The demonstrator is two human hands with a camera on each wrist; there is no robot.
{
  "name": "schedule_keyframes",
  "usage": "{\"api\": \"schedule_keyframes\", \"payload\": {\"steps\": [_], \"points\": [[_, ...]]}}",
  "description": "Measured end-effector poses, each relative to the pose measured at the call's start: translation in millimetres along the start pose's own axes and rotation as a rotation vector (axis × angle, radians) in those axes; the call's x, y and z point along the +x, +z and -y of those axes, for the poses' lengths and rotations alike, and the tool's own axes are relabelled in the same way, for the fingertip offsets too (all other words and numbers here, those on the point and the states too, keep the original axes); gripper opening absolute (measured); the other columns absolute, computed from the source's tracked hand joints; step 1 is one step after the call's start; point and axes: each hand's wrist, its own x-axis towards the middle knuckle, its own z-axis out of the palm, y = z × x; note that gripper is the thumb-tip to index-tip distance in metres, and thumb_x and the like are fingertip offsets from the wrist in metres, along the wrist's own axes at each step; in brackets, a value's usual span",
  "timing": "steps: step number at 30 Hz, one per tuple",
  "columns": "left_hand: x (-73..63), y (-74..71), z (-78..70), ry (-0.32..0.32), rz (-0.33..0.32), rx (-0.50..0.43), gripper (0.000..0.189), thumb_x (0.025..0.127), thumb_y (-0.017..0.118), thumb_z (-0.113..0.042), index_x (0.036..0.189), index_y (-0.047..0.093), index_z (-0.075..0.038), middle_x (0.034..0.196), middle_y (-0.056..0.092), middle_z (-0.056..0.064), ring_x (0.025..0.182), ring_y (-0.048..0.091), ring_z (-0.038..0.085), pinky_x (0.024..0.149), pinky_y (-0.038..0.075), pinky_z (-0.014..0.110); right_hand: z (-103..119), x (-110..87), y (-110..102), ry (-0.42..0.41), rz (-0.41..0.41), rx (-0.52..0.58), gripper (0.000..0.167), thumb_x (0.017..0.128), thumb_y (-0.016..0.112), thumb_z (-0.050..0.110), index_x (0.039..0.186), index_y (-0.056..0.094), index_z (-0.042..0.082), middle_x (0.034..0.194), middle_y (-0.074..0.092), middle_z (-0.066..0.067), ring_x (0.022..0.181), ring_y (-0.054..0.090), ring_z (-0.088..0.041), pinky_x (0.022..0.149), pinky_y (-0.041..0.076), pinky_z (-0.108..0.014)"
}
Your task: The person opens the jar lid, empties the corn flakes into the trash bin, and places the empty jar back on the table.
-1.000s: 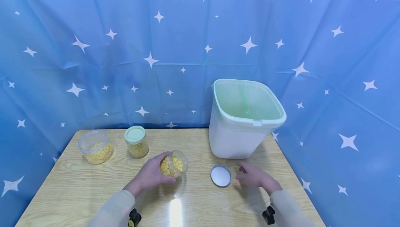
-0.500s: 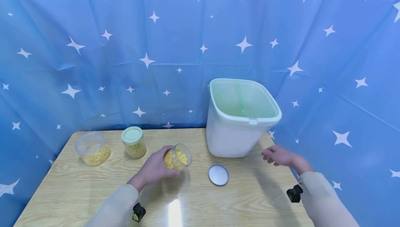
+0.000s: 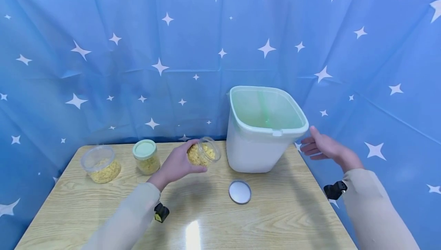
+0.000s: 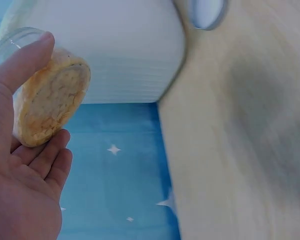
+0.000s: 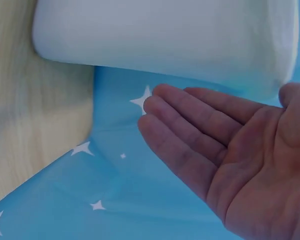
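My left hand (image 3: 180, 162) grips a clear jar (image 3: 204, 152) of yellow flakes above the table, its uncovered mouth tilted to the right. In the left wrist view the thumb and fingers curl round the jar (image 4: 54, 102), whose base faces the camera. To the right stands a large white bin (image 3: 253, 148) with a pale green rim, open at the top. My right hand (image 3: 324, 146) is in the air just right of the bin, holding nothing. Its fingers (image 5: 185, 125) are extended in the right wrist view, apart from the bin's wall. Most of the bin's inside floor is hidden.
A round lid (image 3: 240, 191) lies on the wooden table (image 3: 220, 223) in front of the bin. At the left are a jar with a green lid (image 3: 146, 157) and a wide clear tub (image 3: 101, 164), both holding yellow pieces. A blue star-patterned curtain (image 3: 193, 43) hangs behind.
My left hand has lifted the jar up and to the right, towards the bin. My right hand has moved from beside the lid, right and up, to the bin's right side.
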Motion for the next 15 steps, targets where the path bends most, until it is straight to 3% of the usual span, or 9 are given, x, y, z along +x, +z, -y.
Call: {"api": "schedule_keyframes", "payload": {"steps": [9,15], "points": [[23.7,-20.7,-28.6,-0.009,-0.012,0.005,0.097,0.066,0.085,-0.053,0.146,0.041,-0.021,0.142,0.053,0.002,0.123,0.056,0.022,0.101,0.049,0.044,13,3.7,-4,-0.033,-0.025,0.052,0.102,0.093,-0.007,0.067,0.146,0.029,-0.012,0.139,0.043,-0.04,0.127,0.047,-0.052,0.099,0.049,-0.054],[35.1,-32.7,-46.4,0.011,-0.023,0.01,0.095,0.067,0.085,-0.051,0.146,0.04,-0.02,0.14,0.054,0.003,0.122,0.055,0.024,0.1,0.049,0.045,12,6.4,0,-0.043,0.003,0.116,0.088,0.097,0.003,0.064,0.145,0.033,-0.003,0.143,0.04,-0.037,0.13,0.044,-0.052,0.099,0.05,-0.053]]}}
